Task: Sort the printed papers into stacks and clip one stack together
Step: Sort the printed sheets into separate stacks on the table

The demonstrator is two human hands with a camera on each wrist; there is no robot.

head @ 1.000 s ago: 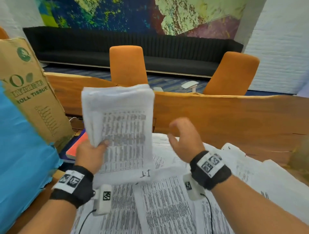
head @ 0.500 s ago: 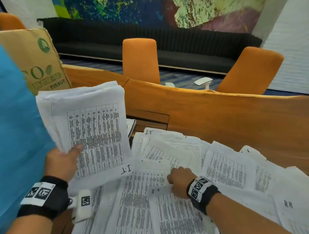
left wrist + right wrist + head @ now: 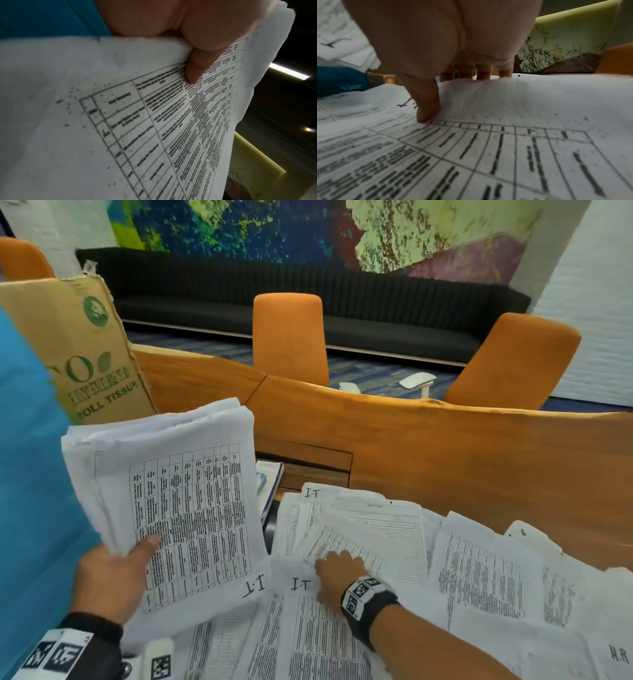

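White paper everywhere from where I'm watching. Left hand (image 3: pixel 109 580) grips thick stack (image 3: pixel 178 508) lifted off table, thumb (image 3: pixel 195 70) pressed on top sheet. Stack's long axis runs up and away from me, tilted a bit left, "I.T" corner nearest me. Right hand (image 3: pixel 339 573) down on loose sheets (image 3: pixel 479 577) spread over wooden table (image 3: pixel 445 460); thumb (image 3: pixel 426 108) and fingers pinching up edge of one sheet (image 3: pixel 505 97). Cardboard box (image 3: pixel 78 347) stands far left.

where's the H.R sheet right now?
Head view, bottom right corner: the H.R sheet lies on the table at the right edge of the loose papers, well right of the right hand.
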